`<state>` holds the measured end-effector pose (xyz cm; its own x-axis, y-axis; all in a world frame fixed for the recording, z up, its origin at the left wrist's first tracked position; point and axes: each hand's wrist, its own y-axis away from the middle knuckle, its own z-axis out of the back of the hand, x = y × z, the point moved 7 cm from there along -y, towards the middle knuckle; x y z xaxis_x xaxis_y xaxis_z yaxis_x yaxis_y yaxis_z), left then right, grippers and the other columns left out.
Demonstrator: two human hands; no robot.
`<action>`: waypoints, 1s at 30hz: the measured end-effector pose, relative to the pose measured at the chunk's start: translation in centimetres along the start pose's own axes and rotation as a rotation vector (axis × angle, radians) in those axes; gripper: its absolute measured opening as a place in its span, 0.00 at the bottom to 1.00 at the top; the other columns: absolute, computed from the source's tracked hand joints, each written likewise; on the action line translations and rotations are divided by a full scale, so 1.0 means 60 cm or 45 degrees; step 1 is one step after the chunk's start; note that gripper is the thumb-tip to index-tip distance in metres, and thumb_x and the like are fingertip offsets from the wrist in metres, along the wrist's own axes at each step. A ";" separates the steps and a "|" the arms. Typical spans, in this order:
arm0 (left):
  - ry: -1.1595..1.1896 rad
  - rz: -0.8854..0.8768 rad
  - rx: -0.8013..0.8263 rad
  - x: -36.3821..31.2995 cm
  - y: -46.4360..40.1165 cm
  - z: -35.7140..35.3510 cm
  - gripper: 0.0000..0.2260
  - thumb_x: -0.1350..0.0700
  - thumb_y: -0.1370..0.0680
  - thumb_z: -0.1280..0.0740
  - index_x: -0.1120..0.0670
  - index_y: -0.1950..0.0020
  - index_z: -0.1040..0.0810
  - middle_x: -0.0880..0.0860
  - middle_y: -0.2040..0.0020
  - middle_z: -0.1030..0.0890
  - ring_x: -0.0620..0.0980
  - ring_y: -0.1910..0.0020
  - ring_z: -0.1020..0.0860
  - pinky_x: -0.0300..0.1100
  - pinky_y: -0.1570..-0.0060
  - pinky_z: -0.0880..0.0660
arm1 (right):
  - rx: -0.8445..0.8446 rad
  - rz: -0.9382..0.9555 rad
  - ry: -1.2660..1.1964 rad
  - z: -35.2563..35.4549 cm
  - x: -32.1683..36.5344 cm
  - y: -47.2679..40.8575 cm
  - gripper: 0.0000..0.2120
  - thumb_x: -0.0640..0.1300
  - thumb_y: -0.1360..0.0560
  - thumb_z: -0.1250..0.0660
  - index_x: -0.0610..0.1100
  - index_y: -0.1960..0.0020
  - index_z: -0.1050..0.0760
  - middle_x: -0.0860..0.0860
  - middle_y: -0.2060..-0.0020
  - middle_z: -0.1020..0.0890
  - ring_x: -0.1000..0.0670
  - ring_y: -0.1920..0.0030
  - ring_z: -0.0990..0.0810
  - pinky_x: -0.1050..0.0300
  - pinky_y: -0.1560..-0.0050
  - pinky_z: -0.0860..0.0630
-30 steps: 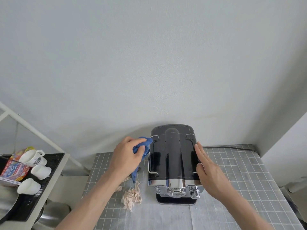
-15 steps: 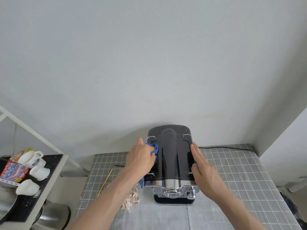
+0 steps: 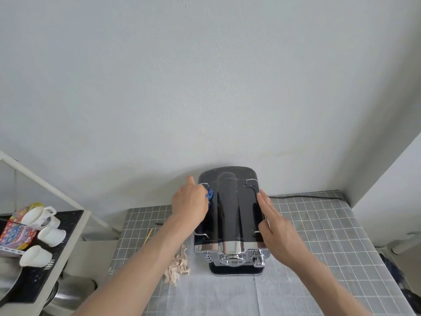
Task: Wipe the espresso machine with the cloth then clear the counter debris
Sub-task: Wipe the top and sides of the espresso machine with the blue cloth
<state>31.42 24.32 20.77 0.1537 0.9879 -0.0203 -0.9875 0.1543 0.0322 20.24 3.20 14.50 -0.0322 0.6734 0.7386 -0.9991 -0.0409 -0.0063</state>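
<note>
Cloth [image 3: 209, 194], crumpled blue, w/ glossy machine [image 3: 230, 213]

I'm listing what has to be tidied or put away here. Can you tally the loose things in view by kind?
White cups: 4
Blue cloth: 1
Espresso machine: 1
Pile of pale shreds: 1
Thin wooden stick: 1
Colourful packet: 1
Total: 9

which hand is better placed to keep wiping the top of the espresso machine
Left. The left hand grips the blue cloth against the espresso machine top's left edge; the right hand lies flat on its right side, steadying it.
</note>
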 end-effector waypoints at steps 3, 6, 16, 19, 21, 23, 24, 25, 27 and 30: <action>-0.008 -0.092 -0.014 -0.002 -0.021 0.003 0.09 0.51 0.17 0.35 0.51 0.49 0.16 0.52 0.44 0.29 0.54 0.56 0.26 0.46 0.61 0.29 | -0.029 0.047 0.085 -0.002 0.001 0.000 0.32 0.43 0.18 0.52 0.55 0.16 0.57 0.63 0.18 0.56 0.58 0.19 0.44 0.48 0.31 0.26; 0.150 -0.179 0.080 0.011 -0.015 -0.002 0.09 0.51 0.18 0.34 0.50 0.44 0.14 0.51 0.47 0.31 0.54 0.55 0.24 0.48 0.56 0.24 | -0.057 0.051 0.137 -0.008 0.000 0.002 0.31 0.47 0.19 0.55 0.57 0.17 0.59 0.63 0.18 0.57 0.53 0.23 0.34 0.41 0.37 0.24; 0.529 -0.342 0.299 0.035 0.066 -0.002 0.10 0.48 0.21 0.27 0.41 0.41 0.15 0.41 0.44 0.26 0.43 0.50 0.23 0.47 0.45 0.25 | -0.037 -0.061 0.070 -0.017 -0.014 -0.001 0.32 0.40 0.17 0.50 0.55 0.16 0.56 0.64 0.18 0.56 0.59 0.58 0.22 0.52 0.63 0.25; 0.891 -0.092 -0.087 0.104 0.088 0.012 0.10 0.51 0.22 0.26 0.42 0.41 0.15 0.41 0.45 0.24 0.40 0.48 0.22 0.31 0.47 0.28 | -0.019 -0.075 0.071 -0.017 -0.015 -0.002 0.32 0.41 0.16 0.50 0.59 0.17 0.57 0.65 0.19 0.55 0.54 0.65 0.21 0.53 0.65 0.25; 0.934 0.036 -0.231 0.153 0.109 0.010 0.10 0.52 0.22 0.26 0.42 0.42 0.15 0.42 0.46 0.23 0.37 0.47 0.23 0.24 0.48 0.32 | -0.015 -0.080 0.072 -0.018 -0.016 -0.002 0.33 0.41 0.16 0.50 0.60 0.17 0.57 0.65 0.19 0.55 0.55 0.66 0.22 0.56 0.67 0.26; 0.952 0.111 -0.189 0.182 0.133 -0.015 0.11 0.53 0.22 0.26 0.41 0.42 0.15 0.41 0.45 0.23 0.34 0.46 0.24 0.25 0.46 0.31 | -0.010 -0.077 0.056 -0.017 -0.015 -0.001 0.33 0.42 0.16 0.50 0.61 0.17 0.58 0.66 0.19 0.56 0.53 0.64 0.20 0.54 0.66 0.25; 0.969 0.120 -0.125 0.185 0.144 -0.034 0.11 0.53 0.22 0.26 0.41 0.42 0.15 0.40 0.45 0.22 0.34 0.46 0.23 0.28 0.44 0.30 | -0.006 -0.078 0.053 -0.017 -0.015 -0.001 0.33 0.42 0.16 0.50 0.61 0.17 0.58 0.67 0.19 0.56 0.51 0.62 0.19 0.52 0.65 0.24; 0.994 0.109 -0.059 0.182 0.155 -0.054 0.11 0.53 0.22 0.26 0.40 0.42 0.15 0.40 0.45 0.22 0.35 0.46 0.23 0.32 0.43 0.27 | -0.001 -0.080 0.055 -0.018 -0.016 -0.001 0.33 0.42 0.16 0.50 0.61 0.18 0.58 0.67 0.19 0.57 0.50 0.61 0.19 0.50 0.64 0.23; 1.074 0.041 0.034 0.162 0.169 -0.085 0.11 0.53 0.22 0.26 0.41 0.41 0.15 0.41 0.45 0.21 0.38 0.45 0.21 0.39 0.42 0.24 | 0.006 -0.083 0.063 -0.018 -0.014 -0.001 0.32 0.42 0.16 0.50 0.60 0.17 0.58 0.66 0.19 0.56 0.51 0.62 0.19 0.50 0.64 0.23; 1.198 -0.002 0.078 0.135 0.181 -0.105 0.11 0.50 0.22 0.26 0.40 0.40 0.15 0.42 0.42 0.21 0.40 0.42 0.21 0.36 0.42 0.24 | 0.020 -0.093 0.066 -0.015 -0.012 -0.001 0.32 0.42 0.16 0.49 0.60 0.17 0.58 0.66 0.19 0.56 0.54 0.65 0.21 0.55 0.66 0.25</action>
<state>21.72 33.92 14.67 0.0375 0.5735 -0.8183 -0.9796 0.1829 0.0833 20.30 3.37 13.34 0.0394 0.7120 0.7010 -0.9983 -0.0014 0.0575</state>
